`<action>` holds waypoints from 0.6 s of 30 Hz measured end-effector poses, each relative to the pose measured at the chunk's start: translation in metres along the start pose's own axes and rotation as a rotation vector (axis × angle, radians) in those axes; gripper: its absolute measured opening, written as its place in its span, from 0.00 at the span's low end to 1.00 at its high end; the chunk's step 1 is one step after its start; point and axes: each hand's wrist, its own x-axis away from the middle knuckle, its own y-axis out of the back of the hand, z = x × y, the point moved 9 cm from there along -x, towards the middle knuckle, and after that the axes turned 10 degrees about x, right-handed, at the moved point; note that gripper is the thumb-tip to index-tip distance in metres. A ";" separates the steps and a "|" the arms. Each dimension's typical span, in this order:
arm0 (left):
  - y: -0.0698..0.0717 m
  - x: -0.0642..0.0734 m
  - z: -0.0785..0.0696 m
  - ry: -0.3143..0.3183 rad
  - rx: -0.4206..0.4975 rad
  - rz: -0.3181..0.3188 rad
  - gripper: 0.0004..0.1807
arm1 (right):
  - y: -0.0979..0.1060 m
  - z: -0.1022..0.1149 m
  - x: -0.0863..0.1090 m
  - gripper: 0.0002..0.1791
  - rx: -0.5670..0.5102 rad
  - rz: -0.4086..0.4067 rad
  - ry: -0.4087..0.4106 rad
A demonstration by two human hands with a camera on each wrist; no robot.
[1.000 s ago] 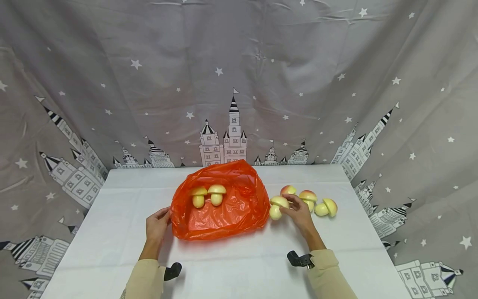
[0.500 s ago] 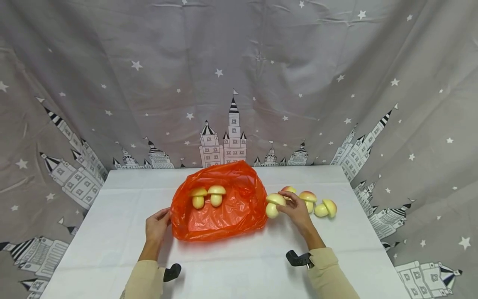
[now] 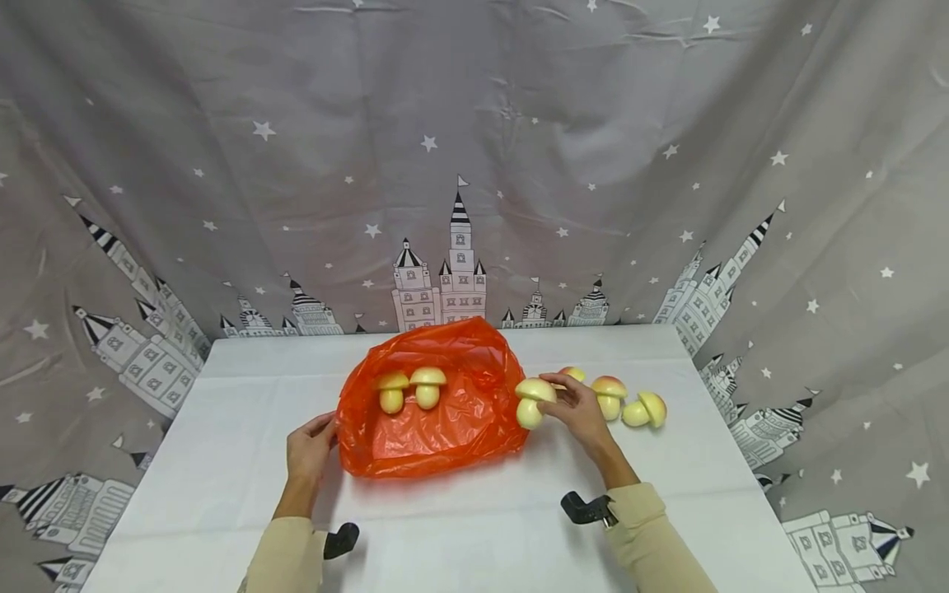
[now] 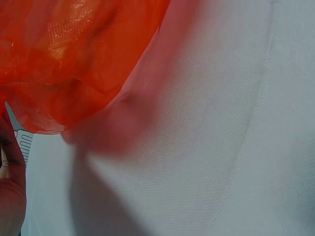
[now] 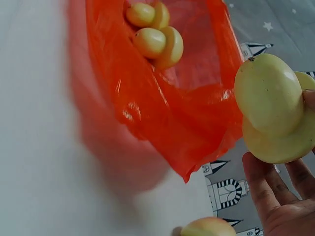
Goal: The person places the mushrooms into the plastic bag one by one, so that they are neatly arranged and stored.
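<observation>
A red plastic bag (image 3: pixel 445 436) lies with its mouth spread wide on the white table. My left hand (image 3: pixel 307 451) pinches its left rim; in the left wrist view only part of that hand (image 4: pixel 11 182) shows beside the bag (image 4: pixel 98 59). Two yellow toy mushrooms (image 3: pixel 427 387) sit inside the bag toward its back left. My right hand (image 3: pixel 582 416) holds another pale yellow toy mushroom (image 3: pixel 530 403) by its cap, just at the bag's right rim. In the right wrist view this mushroom (image 5: pixel 270 98) is raised beside the bag, fingers (image 5: pixel 268 189) under the cap.
To the right of my right hand lie three red-and-yellow toy mushrooms: one (image 3: pixel 572 374) partly behind the hand, one (image 3: pixel 610 395) upright, one (image 3: pixel 647 409) on its side. A grey curtain (image 3: pixel 474 123) with castles and stars hangs behind the white table (image 3: pixel 452 535).
My right hand has moved left with the toy mushroom, from beside the bag to its right rim. The left hand and the mushrooms in the bag have stayed put.
</observation>
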 end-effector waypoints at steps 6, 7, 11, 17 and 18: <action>0.001 0.000 -0.001 -0.012 0.000 0.000 0.22 | -0.007 0.009 0.000 0.26 0.027 -0.005 0.029; 0.001 0.001 0.000 -0.009 -0.004 0.000 0.22 | -0.009 0.010 0.001 0.26 0.028 0.003 0.033; 0.002 0.001 0.003 0.011 -0.010 0.004 0.22 | -0.017 0.013 0.000 0.26 0.024 0.038 0.041; 0.001 0.000 0.004 0.017 -0.018 0.011 0.22 | -0.026 0.018 -0.002 0.26 0.041 0.074 0.042; 0.001 0.000 0.004 0.017 -0.019 0.010 0.22 | -0.028 0.019 -0.002 0.26 0.042 0.084 0.043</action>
